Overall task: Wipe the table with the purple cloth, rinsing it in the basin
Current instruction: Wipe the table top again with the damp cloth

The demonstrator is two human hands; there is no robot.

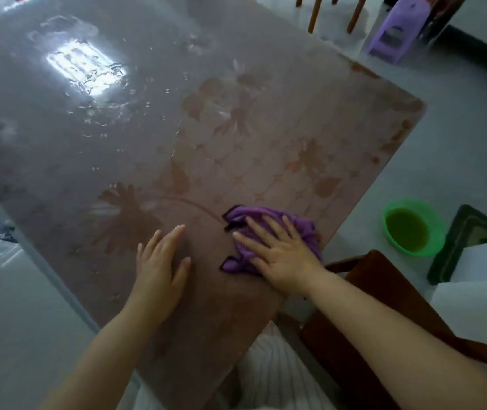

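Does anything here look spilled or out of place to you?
Water beads and puddles shine on the far part of the table, so it looks wet there. The purple cloth lies bunched under the right hand near the table's edge. The green basin stands on the floor beside the table. Nothing looks damaged.

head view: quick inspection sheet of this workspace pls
surface: floral table, wet streaks and droplets on the far half
job's things: purple cloth bunched near the table's right edge; green basin on the floor, holding greenish water
clutter: nothing seen
hands: left hand flat on the table; right hand pressing flat on the cloth
cables: nothing seen
surroundings: brown chair beside the table, purple stool and wooden legs beyond, dark mat by the basin
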